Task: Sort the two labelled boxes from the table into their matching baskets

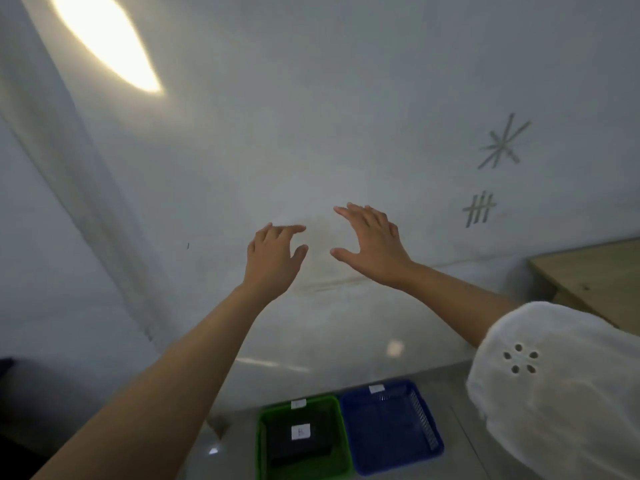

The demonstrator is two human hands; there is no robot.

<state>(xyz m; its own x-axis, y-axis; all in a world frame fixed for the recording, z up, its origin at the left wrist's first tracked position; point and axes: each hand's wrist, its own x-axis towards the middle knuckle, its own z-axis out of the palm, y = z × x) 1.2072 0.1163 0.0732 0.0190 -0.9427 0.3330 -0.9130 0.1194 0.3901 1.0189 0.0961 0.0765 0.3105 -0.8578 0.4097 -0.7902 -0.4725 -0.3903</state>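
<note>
A green basket [263,441] stands on the floor at the bottom centre, with a black box [294,452] inside that bears a white label. Right beside it is a blue basket [426,420], which looks bare inside; each basket has a small white tag on its far rim. My left hand [273,258] and my right hand [370,240] are raised side by side in front of a pale wall, far above the baskets. Both hands have spread fingers and hold nothing. A second box is not in view.
A pale wall fills most of the view, with a bright light patch [104,39] at the top left and taped marks [502,143] at the right. A wooden table corner [595,271] shows at the right edge. A dark object [20,403] sits at the lower left.
</note>
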